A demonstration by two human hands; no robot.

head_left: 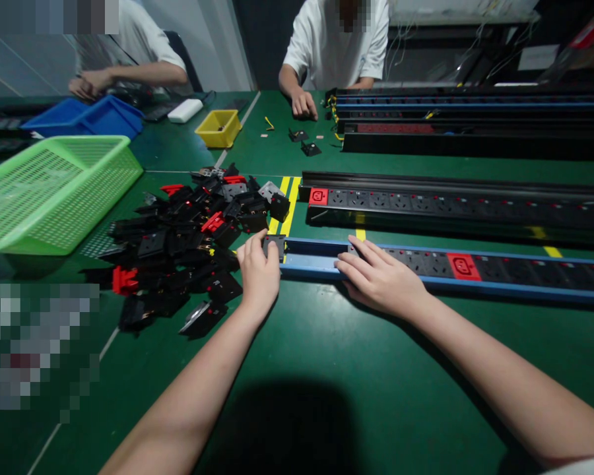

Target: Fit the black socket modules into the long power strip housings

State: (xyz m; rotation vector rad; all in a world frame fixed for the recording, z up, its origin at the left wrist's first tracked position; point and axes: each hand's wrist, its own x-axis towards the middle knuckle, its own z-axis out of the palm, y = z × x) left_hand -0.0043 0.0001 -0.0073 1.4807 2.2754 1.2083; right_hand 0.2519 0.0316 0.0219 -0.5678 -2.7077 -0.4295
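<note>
A long blue power strip housing lies across the table before me, with black socket modules and one red socket along its right part. My left hand is closed around a black socket module at the housing's left end. Over the first of the seated modules rests my right hand, fingers stretched out across the front rim, its thumb mostly hidden. Between my hands a stretch of blue channel shows bare. Beside my left hand is a heap of loose black socket modules, some red.
A green basket stands left, with blue bins and a yellow bin behind. A black power strip lies just beyond the blue one; more strips lie farther back. Two people in white shirts sit opposite, one person's hand on the table.
</note>
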